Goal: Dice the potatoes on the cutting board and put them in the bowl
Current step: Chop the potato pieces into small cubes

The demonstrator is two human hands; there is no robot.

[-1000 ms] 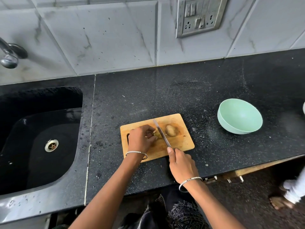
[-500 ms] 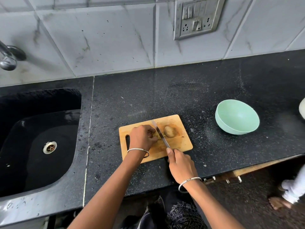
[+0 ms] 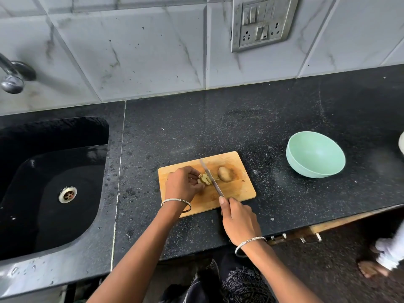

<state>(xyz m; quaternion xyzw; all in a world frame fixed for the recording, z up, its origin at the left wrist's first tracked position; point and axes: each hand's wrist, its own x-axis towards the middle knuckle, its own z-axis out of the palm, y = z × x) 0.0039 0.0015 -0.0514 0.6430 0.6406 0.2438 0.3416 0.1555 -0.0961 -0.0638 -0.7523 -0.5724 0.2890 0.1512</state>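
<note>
On the black speckled countertop [image 3: 262,119], near its front edge, a wooden cutting board [image 3: 238,189] is laid flat. The left hand [image 3: 182,183] is set on the board's left half with its fingers curled, and a cut potato [image 3: 203,179] is pinned at the fingertips, pale cut faces showing. A knife [image 3: 211,179] is gripped at the handle by the right hand [image 3: 238,219], with one finger laid straight toward the blade. The handle itself is hidden under the hand. The blade is angled away from the person and slightly left, edge down against the cut potato, just right of the left fingertips. Whether the edge has reached the board cannot be told. A whole potato [image 3: 224,174], skin on, is lying on the board just right of the blade; contact with the blade cannot be told.

A mint-green bowl [image 3: 306,169] is placed on the counter to the right of the board, well apart from it. A silver bangle [image 3: 176,202] is worn on each wrist.

A black sink [image 3: 65,132] is set into the counter at far left, with a metal drain [image 3: 68,194] in its floor and a tap [image 3: 13,77] above it. A switch plate [image 3: 261,22] is mounted on the white marbled tiles behind. A bare foot [image 3: 371,267] of another person is seen on the floor at lower right.
</note>
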